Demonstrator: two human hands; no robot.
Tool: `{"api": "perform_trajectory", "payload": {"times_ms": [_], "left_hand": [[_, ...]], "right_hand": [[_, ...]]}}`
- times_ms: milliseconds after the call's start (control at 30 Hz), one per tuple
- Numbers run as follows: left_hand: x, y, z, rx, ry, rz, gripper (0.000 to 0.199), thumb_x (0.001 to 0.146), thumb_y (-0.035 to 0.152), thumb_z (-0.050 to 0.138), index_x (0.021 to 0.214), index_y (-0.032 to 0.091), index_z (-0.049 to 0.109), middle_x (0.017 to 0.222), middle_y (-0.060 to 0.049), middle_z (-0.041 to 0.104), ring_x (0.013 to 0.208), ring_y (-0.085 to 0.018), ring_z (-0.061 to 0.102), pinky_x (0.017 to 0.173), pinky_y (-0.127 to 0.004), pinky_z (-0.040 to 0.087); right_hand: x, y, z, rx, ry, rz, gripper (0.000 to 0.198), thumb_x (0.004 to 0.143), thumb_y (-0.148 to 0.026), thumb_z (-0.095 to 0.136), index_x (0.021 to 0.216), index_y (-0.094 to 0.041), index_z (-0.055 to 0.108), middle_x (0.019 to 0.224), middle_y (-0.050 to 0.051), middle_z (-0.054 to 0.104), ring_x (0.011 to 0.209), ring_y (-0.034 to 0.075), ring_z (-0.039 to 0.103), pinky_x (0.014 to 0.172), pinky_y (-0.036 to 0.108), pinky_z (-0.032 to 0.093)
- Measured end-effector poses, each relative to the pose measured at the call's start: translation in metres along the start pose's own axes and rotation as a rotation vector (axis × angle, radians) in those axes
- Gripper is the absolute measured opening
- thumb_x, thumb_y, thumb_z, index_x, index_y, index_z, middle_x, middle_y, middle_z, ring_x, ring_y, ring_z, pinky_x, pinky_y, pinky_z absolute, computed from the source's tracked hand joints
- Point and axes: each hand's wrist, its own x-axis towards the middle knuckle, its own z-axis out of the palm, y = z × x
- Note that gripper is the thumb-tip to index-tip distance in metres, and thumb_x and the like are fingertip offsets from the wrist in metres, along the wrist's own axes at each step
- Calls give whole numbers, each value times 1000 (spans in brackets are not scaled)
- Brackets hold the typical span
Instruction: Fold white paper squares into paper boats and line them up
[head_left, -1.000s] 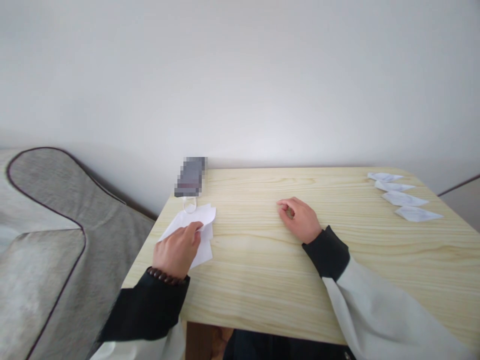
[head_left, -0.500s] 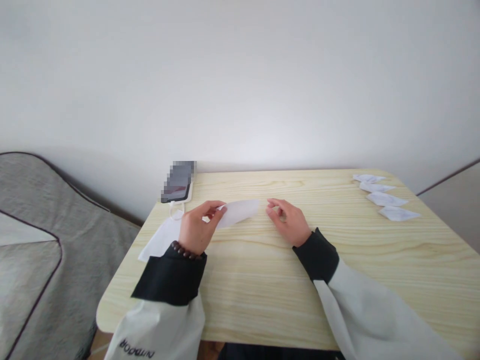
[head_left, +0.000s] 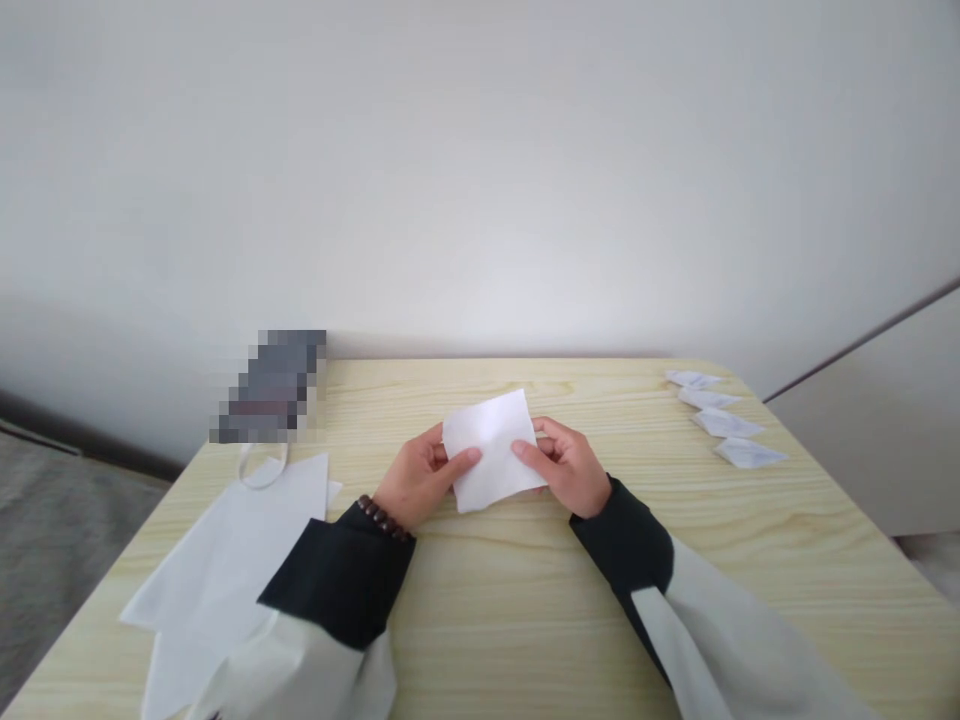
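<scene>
A small white sheet of paper (head_left: 493, 465), roughly square with a slightly ragged lower edge, is held up just over the table between both hands. My left hand (head_left: 424, 475) pinches its left side, thumb on the front face and fingers behind. On the opposite side my right hand (head_left: 568, 465) grips it the same way, thumb near the right edge. The fingers behind the paper are partly hidden. Larger white sheets (head_left: 225, 560) lie on the table beside my left forearm, partly covered by the sleeve.
Several folded white paper pieces (head_left: 726, 422) stand in a row at the table's right rear. A pixelated dark device (head_left: 270, 385) with a white loop (head_left: 262, 468) sits at the left rear. The pale wooden table (head_left: 480, 620) backs onto a white wall (head_left: 480, 180).
My right hand has closed on the paper's right side; before, it was apart from it. The paper has turned its face toward me. The view has shifted, showing more of the sheets at left.
</scene>
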Motion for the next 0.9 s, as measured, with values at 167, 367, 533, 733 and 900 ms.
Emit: {"api": "perform_trajectory", "payload": {"times_ms": [167,367,533,733,900], "left_hand": [[-1,0,-7,-37,-76,-73,67,61,26,77,118,14,44,87,-8,72,80,-21,68,69,-30,55],[1,1,-14,-1,-53,-176,57,59,23,78,109,13,53,77,-5,73,65,-17,67,56,-23,52],[-2,9,-17,-12,-223,-240,53,57,18,78,105,14,56,70,-1,71,54,-12,62,51,-21,50],[-4,12,-16,131,-270,-237,38,60,26,76,93,14,60,62,0,67,47,-11,58,44,-20,47],[-5,8,-11,231,-61,-29,30,67,39,68,82,13,64,57,0,65,49,-11,57,49,-21,46]], "right_hand": [[-1,-1,-2,73,13,2,33,76,-42,60,96,-17,52,53,-4,61,35,9,52,33,18,41],[-2,-1,-5,28,-84,-16,32,80,-39,57,102,-15,56,49,-4,59,35,10,54,32,16,39],[-4,-3,-5,5,-96,-21,31,80,-39,57,98,-14,58,51,-3,61,37,11,56,32,17,41],[-3,0,-6,42,-90,-29,33,81,-37,55,102,-13,60,52,-2,60,37,10,55,33,19,45],[-1,2,-11,111,-93,-79,25,73,-24,59,95,-17,68,80,2,68,42,9,58,35,20,49]]}}
